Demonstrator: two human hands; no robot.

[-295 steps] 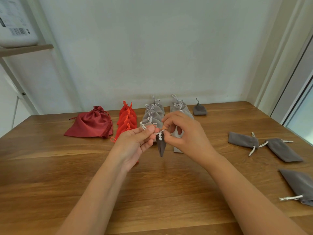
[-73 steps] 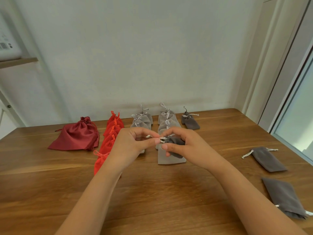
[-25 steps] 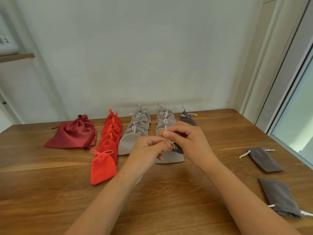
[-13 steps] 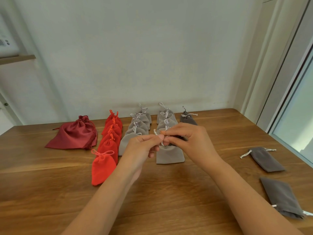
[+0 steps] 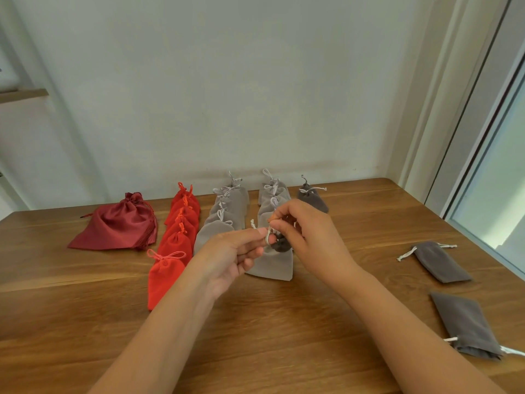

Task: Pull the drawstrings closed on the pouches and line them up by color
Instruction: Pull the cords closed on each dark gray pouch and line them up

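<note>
Where the wooden table [image 5: 255, 351] comes closest, two bare arms reach out over it. Off to the right, a dark grey pouch [image 5: 466, 325] lies flat with white strings sticking out. A little farther back on that side lies a second flat dark grey pouch [image 5: 439, 261], apart from the first.

In the middle, both hands are held up above the table, close together. The left hand [image 5: 233, 257] pinches a white drawstring [image 5: 267, 236] between thumb and first finger, with the other fingers curled. The right hand [image 5: 309, 237] pinches the same string with its fingertips. A small dark grey pouch [image 5: 279, 244] hangs bunched up between the two hands. I cannot tell how tight its mouth is.

Under the hands, a row of light grey pouches [image 5: 272, 265] runs back toward the wall. Just left of it is another light grey row [image 5: 224, 220], then a row of bright red pouches [image 5: 166, 277]. Their strings are tied. Farther left sits a big dark red satin pouch [image 5: 119, 226]. At the back right, a closed dark grey pouch [image 5: 312, 199] lies near the white wall [image 5: 255, 95].
</note>
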